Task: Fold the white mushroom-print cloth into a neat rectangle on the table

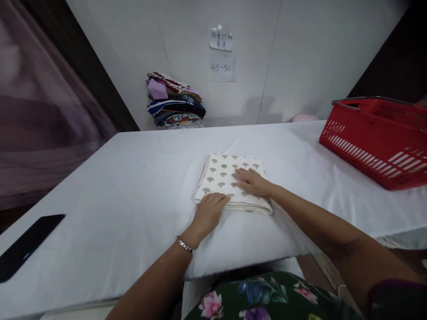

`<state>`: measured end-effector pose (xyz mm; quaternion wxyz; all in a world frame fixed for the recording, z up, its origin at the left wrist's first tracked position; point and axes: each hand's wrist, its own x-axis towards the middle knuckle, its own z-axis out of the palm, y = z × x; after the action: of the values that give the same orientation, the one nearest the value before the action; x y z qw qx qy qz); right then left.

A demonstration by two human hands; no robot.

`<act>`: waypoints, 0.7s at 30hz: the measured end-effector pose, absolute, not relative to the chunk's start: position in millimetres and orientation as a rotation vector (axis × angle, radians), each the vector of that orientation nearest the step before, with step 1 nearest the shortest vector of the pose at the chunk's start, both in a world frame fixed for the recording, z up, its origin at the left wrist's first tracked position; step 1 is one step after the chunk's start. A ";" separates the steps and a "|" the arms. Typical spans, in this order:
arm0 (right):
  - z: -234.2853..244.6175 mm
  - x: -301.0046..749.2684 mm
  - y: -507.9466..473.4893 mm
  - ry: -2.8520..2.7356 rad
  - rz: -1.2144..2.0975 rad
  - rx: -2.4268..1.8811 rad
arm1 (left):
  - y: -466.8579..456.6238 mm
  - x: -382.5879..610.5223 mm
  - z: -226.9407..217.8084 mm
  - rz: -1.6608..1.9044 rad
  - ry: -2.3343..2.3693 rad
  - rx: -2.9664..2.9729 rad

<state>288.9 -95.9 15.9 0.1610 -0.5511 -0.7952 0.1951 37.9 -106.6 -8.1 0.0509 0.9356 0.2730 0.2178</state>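
Observation:
A folded cream cloth with a mushroom print (224,175) lies in the middle of the white-covered table (133,178). My left hand (209,210) rests at the cloth's near left corner, fingers together and lying on its edge. My right hand (251,181) lies flat on top of the cloth, fingers stretched out toward the left. Neither hand holds anything.
A red plastic basket (376,135) stands at the table's right side. A stack of folded clothes (175,101) sits at the back against the wall, under a paper note (221,53). A dark phone (25,245) lies near the front left edge.

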 end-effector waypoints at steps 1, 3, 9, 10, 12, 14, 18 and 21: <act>16.9 292.1 -99.4 -2.194 0.548 -1.557 | -106.5 37.5 -8.2 0.669 0.824 2.845; 18.5 299.2 -112.6 -2.005 0.493 -1.518 | -106.5 36.5 -7.3 0.681 0.796 2.836; 17.3 316.5 -189.4 -1.671 0.331 -1.565 | -111.8 40.2 3.2 0.838 0.757 2.803; 16.3 317.3 -201.4 -1.676 0.326 -1.599 | -113.8 43.3 5.2 0.869 0.749 2.808; 13.0 317.0 -219.3 -1.717 0.352 -1.661 | -119.1 52.6 9.1 0.892 0.710 2.834; 7.8 315.3 -227.9 -1.762 0.388 -1.693 | -126.5 65.4 12.1 0.855 0.673 2.877; -5.2 313.1 -224.9 -1.739 0.425 -1.656 | -146.6 95.5 14.0 0.652 0.685 2.941; -12.3 313.3 -219.7 -1.639 0.517 -1.568 | -161.9 113.8 11.8 0.488 0.857 2.778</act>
<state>313.3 -219.7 -12.3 0.3963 -0.6188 -0.6468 0.2040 113.8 -161.9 11.8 0.0966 0.9380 0.2893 0.1647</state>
